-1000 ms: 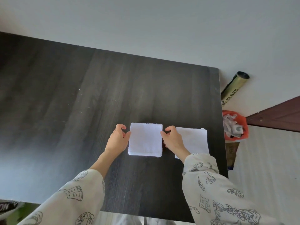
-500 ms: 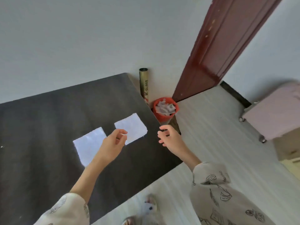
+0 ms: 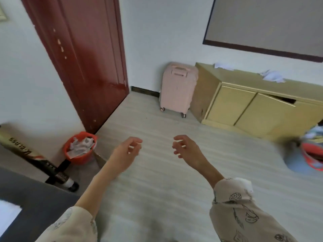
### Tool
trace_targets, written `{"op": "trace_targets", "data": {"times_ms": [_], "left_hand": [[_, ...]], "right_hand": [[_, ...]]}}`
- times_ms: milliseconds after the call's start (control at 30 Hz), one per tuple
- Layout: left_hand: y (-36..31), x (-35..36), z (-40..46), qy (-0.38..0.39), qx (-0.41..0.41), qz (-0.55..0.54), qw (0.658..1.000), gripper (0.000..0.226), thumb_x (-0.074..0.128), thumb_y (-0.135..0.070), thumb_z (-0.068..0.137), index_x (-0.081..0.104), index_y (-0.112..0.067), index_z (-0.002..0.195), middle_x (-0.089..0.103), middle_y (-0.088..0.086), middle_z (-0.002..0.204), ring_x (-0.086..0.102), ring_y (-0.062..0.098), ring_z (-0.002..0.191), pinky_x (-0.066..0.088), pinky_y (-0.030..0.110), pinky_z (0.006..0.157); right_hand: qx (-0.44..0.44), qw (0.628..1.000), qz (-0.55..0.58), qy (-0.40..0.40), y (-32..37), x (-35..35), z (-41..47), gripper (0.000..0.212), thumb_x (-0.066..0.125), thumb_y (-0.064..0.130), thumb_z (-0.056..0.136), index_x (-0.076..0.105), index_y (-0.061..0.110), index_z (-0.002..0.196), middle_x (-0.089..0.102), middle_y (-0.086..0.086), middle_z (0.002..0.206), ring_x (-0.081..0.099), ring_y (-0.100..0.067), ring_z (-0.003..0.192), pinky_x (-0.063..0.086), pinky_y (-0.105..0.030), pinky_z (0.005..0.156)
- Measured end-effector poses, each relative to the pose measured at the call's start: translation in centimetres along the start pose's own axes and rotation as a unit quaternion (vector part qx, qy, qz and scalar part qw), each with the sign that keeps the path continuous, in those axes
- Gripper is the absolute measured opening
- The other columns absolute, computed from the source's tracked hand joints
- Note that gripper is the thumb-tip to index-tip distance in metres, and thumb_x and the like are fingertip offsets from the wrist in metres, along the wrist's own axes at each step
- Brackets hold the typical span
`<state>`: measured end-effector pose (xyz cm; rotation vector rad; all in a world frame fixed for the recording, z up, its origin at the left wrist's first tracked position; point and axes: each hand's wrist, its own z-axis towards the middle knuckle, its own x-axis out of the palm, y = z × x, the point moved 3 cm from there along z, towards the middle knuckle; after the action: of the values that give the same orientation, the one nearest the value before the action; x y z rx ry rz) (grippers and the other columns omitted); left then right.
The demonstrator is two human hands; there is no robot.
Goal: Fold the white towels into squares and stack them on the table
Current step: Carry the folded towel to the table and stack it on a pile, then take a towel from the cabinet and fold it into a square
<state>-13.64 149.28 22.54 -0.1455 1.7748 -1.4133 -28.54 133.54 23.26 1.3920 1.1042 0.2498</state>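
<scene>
My view faces the room, away from the dark table (image 3: 35, 198), of which only a corner shows at the lower left. A corner of one folded white towel (image 3: 7, 216) lies on it at the left edge. My left hand (image 3: 126, 154) and my right hand (image 3: 186, 151) hang over the pale floor, both empty with fingers loosely curled and apart. Loose white cloths (image 3: 271, 76) lie on top of the yellow cabinet at the right.
An orange bin (image 3: 78, 157) with crumpled paper stands by the red door (image 3: 83, 58). A rolled tube (image 3: 35, 159) leans beside the table. A pink suitcase (image 3: 176, 89) and a yellow cabinet (image 3: 253, 109) line the far wall. A colourful basket (image 3: 312, 151) sits at the right edge.
Both hands let go of the folded towel on the table and lifted away. My view swung right from the table to the room; the hands now hang over the floor.
</scene>
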Motion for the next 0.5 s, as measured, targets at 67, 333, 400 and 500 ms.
{"op": "trace_targets", "data": {"times_ms": [67, 333, 400, 500], "left_hand": [[-3.2, 4.6, 3.4, 0.028, 0.035, -0.001, 0.999, 0.028, 0.053, -0.01, 0.091, 0.052, -0.038, 0.087, 0.06, -0.007, 0.08, 0.058, 0.004, 0.061, 0.046, 0.021, 0.063], [-14.3, 20.1, 15.4, 0.126, 0.107, 0.006, 0.986, 0.023, 0.052, -0.019, 0.093, 0.052, -0.041, 0.09, 0.061, -0.007, 0.09, 0.061, 0.011, 0.073, 0.046, 0.011, 0.063], [-16.0, 23.1, 18.9, 0.139, 0.117, 0.011, 0.983, 0.017, 0.052, -0.019, 0.093, 0.053, -0.037, 0.094, 0.061, -0.008, 0.091, 0.061, 0.011, 0.076, 0.046, 0.01, 0.062], [-18.3, 27.7, 25.1, 0.155, 0.135, 0.014, 0.979, 0.013, 0.052, -0.02, 0.093, 0.056, -0.029, 0.1, 0.06, -0.011, 0.091, 0.062, 0.012, 0.081, 0.045, 0.013, 0.066]], "right_hand": [[0.008, 0.999, 0.007, -0.035, -2.3, -5.6, 1.2, 0.019, 0.051, 0.024, 0.094, 0.053, 0.017, 0.112, 0.063, -0.012, 0.102, 0.062, -0.019, 0.078, 0.051, -0.036, 0.077], [0.042, 0.99, 0.038, -0.126, -9.9, -23.1, 6.5, 0.019, 0.052, 0.022, 0.094, 0.054, 0.016, 0.112, 0.063, -0.008, 0.098, 0.062, -0.018, 0.079, 0.051, -0.035, 0.077], [0.046, 0.988, 0.046, -0.139, -11.5, -26.6, 8.8, 0.02, 0.052, 0.022, 0.094, 0.054, 0.015, 0.113, 0.063, -0.008, 0.098, 0.062, -0.018, 0.08, 0.051, -0.036, 0.078], [0.049, 0.986, 0.048, -0.155, -13.7, -31.8, 13.3, 0.02, 0.052, 0.022, 0.094, 0.055, 0.016, 0.113, 0.063, -0.007, 0.099, 0.062, -0.017, 0.08, 0.051, -0.038, 0.079]]}}
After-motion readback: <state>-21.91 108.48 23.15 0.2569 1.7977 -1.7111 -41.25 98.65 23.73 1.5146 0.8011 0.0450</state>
